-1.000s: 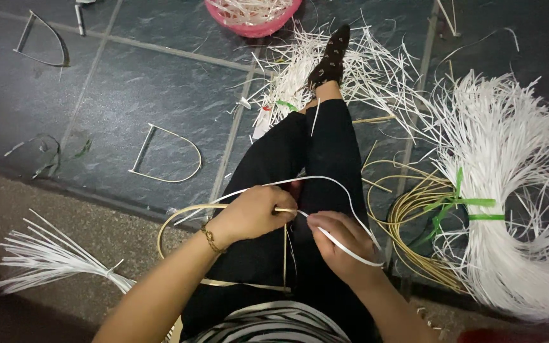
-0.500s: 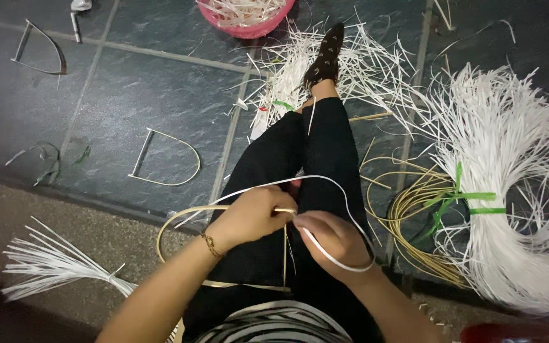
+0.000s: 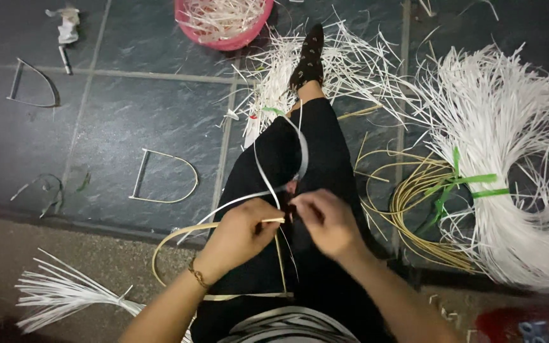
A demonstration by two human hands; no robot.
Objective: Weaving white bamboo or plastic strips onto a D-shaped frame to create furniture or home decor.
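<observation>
Both hands have drawn closer over the lap since a second ago, and the white strip now loops up toward twelve o'clock.

Left hand (image 3: pixel 244 230) pinches a tan cane frame (image 3: pixel 179 238); right hand (image 3: pixel 326 219) pinches the white strip (image 3: pixel 265 174) beside it. A pink basket (image 3: pixel 223 22) sits at twelve o'clock, a white strip bundle (image 3: pixel 509 159) at three, on the tiled floor (image 3: pixel 128 108).

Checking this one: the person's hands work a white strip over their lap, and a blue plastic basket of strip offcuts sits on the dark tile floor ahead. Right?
Not quite: the head view shows the round plastic basket is pink, not blue. The left hand and right hand do work a white strip over the lap.
</observation>
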